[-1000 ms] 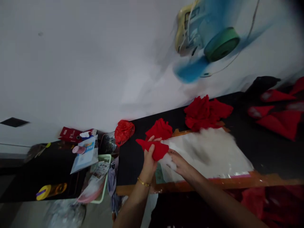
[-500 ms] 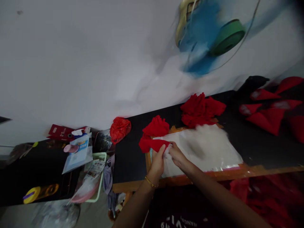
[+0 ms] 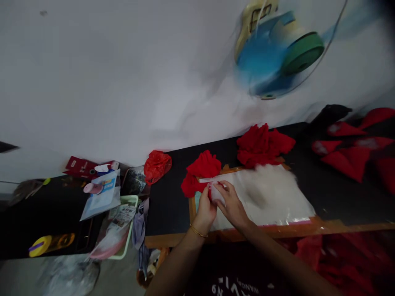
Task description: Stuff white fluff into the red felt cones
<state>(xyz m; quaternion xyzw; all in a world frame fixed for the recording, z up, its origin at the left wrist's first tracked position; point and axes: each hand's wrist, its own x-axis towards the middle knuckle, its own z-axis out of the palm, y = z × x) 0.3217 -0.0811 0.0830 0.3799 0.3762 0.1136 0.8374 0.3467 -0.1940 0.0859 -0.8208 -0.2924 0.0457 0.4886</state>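
Note:
My left hand [image 3: 206,209] is closed round a small red and white cloth piece [image 3: 217,195] over the white sheet's left end. On the right side of that piece, the fingers of my right hand [image 3: 233,203] are bent against it. Just behind the hands lies a crumpled red cloth [image 3: 204,164]. A white strip shows above my fingertips. White fluffy fill [image 3: 273,185] covers much of the white sheet [image 3: 222,222]. Farther back is a larger heap of red cloth [image 3: 262,144].
Red cone-shaped pieces [image 3: 348,160] lie on the black table [image 3: 169,205] at the right. A red plastic bag [image 3: 156,166] sits at its left back corner. Left of the table is a green-rimmed basket [image 3: 131,230]. A blurred blue fan [image 3: 262,53] hangs above.
The red piece stretched out leftward between my hands before; now it is bunched up, with more white showing. My right hand has turned and its fingers lie over the piece. The view has shifted slightly.

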